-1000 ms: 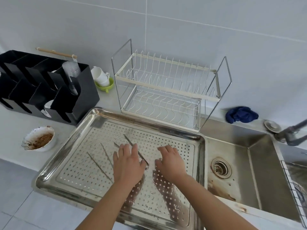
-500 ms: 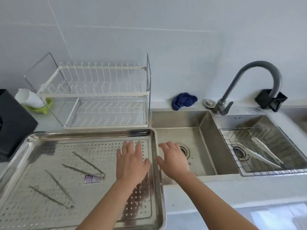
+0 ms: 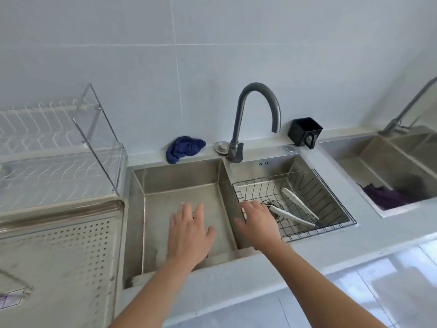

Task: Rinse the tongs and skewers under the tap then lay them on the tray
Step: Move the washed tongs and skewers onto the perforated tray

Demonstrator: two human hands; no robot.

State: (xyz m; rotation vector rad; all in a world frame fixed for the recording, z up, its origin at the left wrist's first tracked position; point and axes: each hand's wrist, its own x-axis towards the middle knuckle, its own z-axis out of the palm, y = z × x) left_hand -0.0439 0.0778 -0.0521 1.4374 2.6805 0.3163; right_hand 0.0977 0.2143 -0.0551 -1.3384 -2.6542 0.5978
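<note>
Reaching for: the tongs [image 3: 298,211], which lie in the wire basket [image 3: 331,185] set in the sink's right basin, below and in front of the tap [image 3: 256,119].
Right hand [image 3: 257,221]: fingers spread and holding nothing, over the basket's left edge, its fingertips just beside the white handle end of the tongs.
Left hand [image 3: 189,230]: flat, fingers apart and holding nothing, over the left basin [image 3: 184,185], left of the tap.
Tongs: two pale arms splayed in a narrow V, joined end toward the basket's front right corner, free ends toward the tap.
Tray [image 3: 59,256]: perforated steel, on the bench [image 3: 236,280] well left of the tap; only thin wire-like shapes show at its left edge, too little to tell if they are skewers.
Tap: no water seen running from the spout.
Doing it well: judged best to take both arms together near the middle so they do not spring open, lift clear of the wires, then turn them under the spout.
Risk: the dark tips could catch in the basket mesh.
</note>
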